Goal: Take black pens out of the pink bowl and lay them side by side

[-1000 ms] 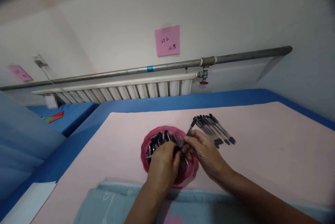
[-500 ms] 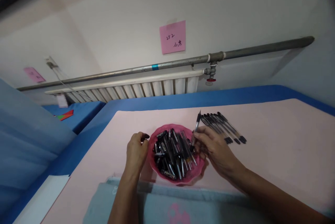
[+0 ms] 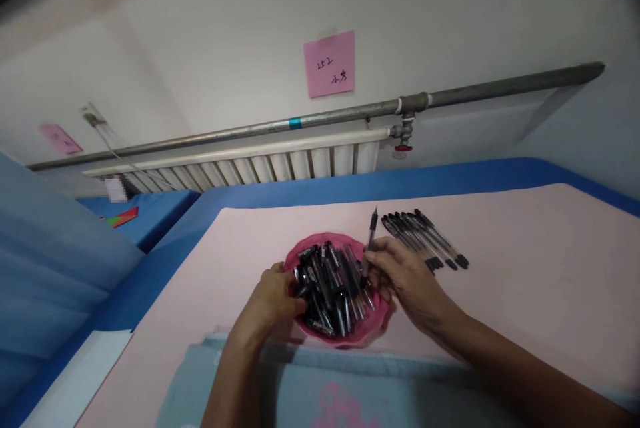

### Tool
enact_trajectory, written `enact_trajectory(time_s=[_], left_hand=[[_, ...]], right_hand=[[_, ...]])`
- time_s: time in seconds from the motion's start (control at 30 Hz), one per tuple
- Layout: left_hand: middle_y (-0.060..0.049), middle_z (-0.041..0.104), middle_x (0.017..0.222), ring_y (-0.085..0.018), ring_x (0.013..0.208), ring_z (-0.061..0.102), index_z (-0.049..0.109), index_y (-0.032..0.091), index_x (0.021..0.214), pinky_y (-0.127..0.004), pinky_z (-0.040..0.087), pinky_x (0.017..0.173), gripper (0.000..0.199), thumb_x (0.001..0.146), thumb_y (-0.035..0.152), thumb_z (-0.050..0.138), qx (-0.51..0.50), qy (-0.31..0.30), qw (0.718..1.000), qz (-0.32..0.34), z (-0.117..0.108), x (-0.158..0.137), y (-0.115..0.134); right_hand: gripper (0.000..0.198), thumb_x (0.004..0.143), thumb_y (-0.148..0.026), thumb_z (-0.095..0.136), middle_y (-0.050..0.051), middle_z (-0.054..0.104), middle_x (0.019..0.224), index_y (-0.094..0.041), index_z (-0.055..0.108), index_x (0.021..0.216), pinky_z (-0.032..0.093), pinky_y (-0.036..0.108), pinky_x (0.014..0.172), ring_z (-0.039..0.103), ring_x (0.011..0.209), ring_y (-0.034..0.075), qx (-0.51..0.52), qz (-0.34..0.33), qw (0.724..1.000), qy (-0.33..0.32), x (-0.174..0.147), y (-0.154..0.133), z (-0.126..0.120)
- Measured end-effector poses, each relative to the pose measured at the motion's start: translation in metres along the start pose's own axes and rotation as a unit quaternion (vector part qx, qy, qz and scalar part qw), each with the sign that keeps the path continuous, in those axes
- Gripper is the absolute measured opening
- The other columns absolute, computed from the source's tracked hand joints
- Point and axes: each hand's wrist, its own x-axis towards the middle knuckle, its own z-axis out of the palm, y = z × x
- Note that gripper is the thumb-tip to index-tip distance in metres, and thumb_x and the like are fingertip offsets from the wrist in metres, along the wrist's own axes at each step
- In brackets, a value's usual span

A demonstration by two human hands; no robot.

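My right hand (image 3: 395, 271) grips a clear-barrelled pen (image 3: 371, 231), its bare tip pointing up, above the right rim of a pink scalloped bowl (image 3: 373, 333). Black pen caps and clear pen barrels (image 3: 350, 281) fill the bowl. My left hand (image 3: 275, 298) reaches over the bowl's left side, thumb and fingers around a black pen cap (image 3: 303, 290) among the other parts. Whether the grip is firm is hard to see. Beyond my right hand, several assembled black-capped pens (image 3: 425, 238) lie side by side on the pink table covering.
The pink covering (image 3: 525, 281) lies over a blue table surface (image 3: 300, 195). Light-blue cloth (image 3: 300, 381) lies along the near edge. A white sheet (image 3: 80, 375) is at lower left, beside a blue curtain (image 3: 55, 268). Behind are a radiator (image 3: 260, 165) and a pipe (image 3: 225, 135).
My left hand has moved right, from beside the bowl with a dark piece at its fingertips, to over the bowl's contents. My right hand still holds the pen in nearly the same place.
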Motion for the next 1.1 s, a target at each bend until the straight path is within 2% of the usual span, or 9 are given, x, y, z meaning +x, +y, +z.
enact_trajectory(time_s=[0.1,0.23,0.3,0.43,0.57,0.77,0.87,0.97,1.1], left_hand=[[-0.01,0.059,0.104,-0.027,0.101,0.053,0.071,0.021,0.078,-0.039,0.044,0.084,0.018,0.063,0.021,0.061,0.073,-0.012,0.997,-0.022,0.004,0.001,0.007],[-0.013,0.045,0.133,-0.041,0.125,0.031,0.072,0.023,0.087,-0.054,0.033,0.094,0.023,0.068,0.028,0.06,0.166,0.033,0.985,-0.039,0.012,0.001,0.012],[-0.009,0.04,0.14,-0.042,0.13,0.024,0.072,0.026,0.087,-0.057,0.028,0.097,0.021,0.07,0.032,0.061,0.173,0.047,0.983,-0.031,0.015,0.001,0.012],[-0.005,0.038,0.142,-0.042,0.132,0.018,0.072,0.03,0.086,-0.06,0.026,0.097,0.021,0.077,0.039,0.055,0.141,0.062,0.988,-0.006,0.014,0.001,0.012],[-0.005,0.037,0.143,-0.038,0.132,0.023,0.071,0.027,0.089,-0.055,0.03,0.098,0.031,0.085,0.038,0.043,0.112,0.06,0.992,0.002,0.008,0.004,0.009],[-0.01,0.05,0.132,-0.026,0.124,0.042,0.069,0.021,0.096,-0.041,0.036,0.1,0.031,0.083,0.022,0.04,0.096,0.123,0.987,-0.04,-0.001,0.01,-0.007],[-0.012,0.048,0.134,-0.029,0.125,0.041,0.069,0.02,0.096,-0.042,0.037,0.098,0.03,0.078,0.019,0.046,0.11,0.096,0.988,-0.049,0.0,0.01,-0.006],[-0.012,0.044,0.137,-0.035,0.126,0.037,0.07,0.023,0.093,-0.048,0.037,0.095,0.028,0.072,0.019,0.052,0.146,0.054,0.985,-0.074,0.005,0.009,0.0],[-0.009,0.04,0.141,-0.036,0.127,0.032,0.069,0.026,0.096,-0.051,0.035,0.094,0.031,0.068,0.021,0.056,0.177,0.036,0.98,-0.083,0.012,0.008,0.006]], right_hand=[[0.013,0.074,-0.032,0.059,-0.007,0.054,0.045,-0.021,0.053,0.077,0.031,0.018,0.03,0.044,0.033,0.008,-0.001,-0.006,1.0,-0.005,0.0,0.0,0.001],[0.013,0.073,-0.032,0.06,-0.007,0.053,0.044,-0.021,0.052,0.074,0.032,0.018,0.03,0.043,0.032,0.008,-0.005,-0.008,1.0,-0.003,-0.001,-0.001,0.002],[0.013,0.073,-0.031,0.06,-0.008,0.051,0.042,-0.021,0.052,0.074,0.031,0.018,0.029,0.043,0.031,0.008,-0.012,-0.008,1.0,-0.002,-0.001,-0.001,0.003],[0.012,0.074,-0.03,0.058,-0.009,0.051,0.042,-0.021,0.051,0.075,0.031,0.017,0.028,0.042,0.028,0.007,-0.027,-0.012,1.0,-0.004,-0.001,-0.001,0.003],[0.012,0.075,-0.031,0.058,-0.009,0.052,0.042,-0.02,0.051,0.075,0.032,0.017,0.028,0.042,0.028,0.007,-0.029,-0.012,0.999,-0.01,-0.001,-0.001,0.002],[0.013,0.075,-0.031,0.059,-0.009,0.051,0.042,-0.02,0.051,0.075,0.031,0.018,0.028,0.042,0.028,0.007,-0.032,-0.016,0.999,-0.015,-0.001,0.0,0.002],[0.012,0.075,-0.031,0.059,-0.009,0.051,0.043,-0.021,0.052,0.075,0.032,0.018,0.03,0.043,0.03,0.007,-0.041,-0.023,0.999,-0.017,-0.001,0.001,0.002],[0.01,0.077,-0.03,0.057,-0.009,0.051,0.043,-0.021,0.052,0.076,0.032,0.018,0.031,0.043,0.031,0.008,-0.047,-0.024,0.998,-0.021,-0.001,0.001,0.001],[0.011,0.078,-0.03,0.057,-0.008,0.052,0.044,-0.021,0.052,0.077,0.031,0.018,0.031,0.043,0.031,0.008,-0.048,-0.024,0.998,-0.025,-0.001,0.002,0.001]])
